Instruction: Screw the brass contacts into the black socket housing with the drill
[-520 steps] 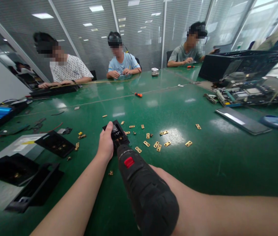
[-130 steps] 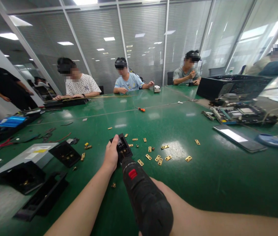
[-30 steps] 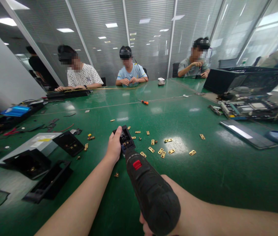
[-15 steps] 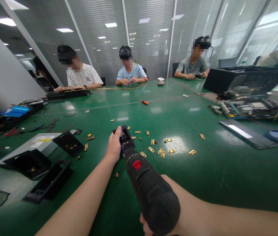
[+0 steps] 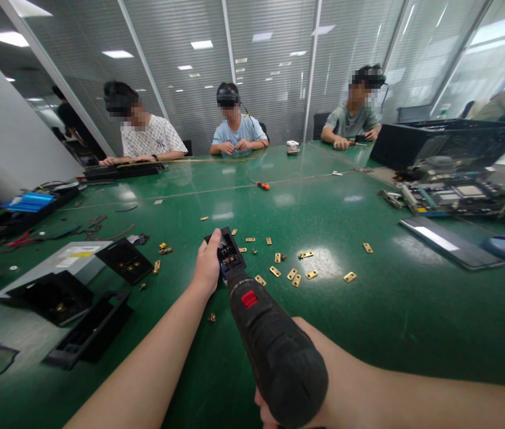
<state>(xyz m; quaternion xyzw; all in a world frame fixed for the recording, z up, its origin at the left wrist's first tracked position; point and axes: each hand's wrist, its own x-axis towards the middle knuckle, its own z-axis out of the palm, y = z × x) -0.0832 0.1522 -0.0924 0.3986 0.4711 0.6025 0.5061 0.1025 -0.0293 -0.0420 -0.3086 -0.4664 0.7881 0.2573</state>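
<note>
My left hand is closed round the left side of a small black plastic housing, thumb along its top edge. Brass-coloured parts show inside the housing. In my right hand is a black cordless drill with a red switch on top. The drill's body hides most of that hand and its grip. Its nose points at the near end of the housing; the bit and any contact are hidden. Several flat brass plates with holes lie to the right of the housing, and a small brass piece lies nearer me.
Black plastic housings and a grey metal case are at left. A circuit board, a dark flat slab and a black computer case occupy the right. An orange screwdriver lies mid-table. Several people sit opposite.
My hands, the drill and the black housing stay almost still. Across the table, the right-hand person's hand has shifted slightly, showing more of an orange-handled tool.
</note>
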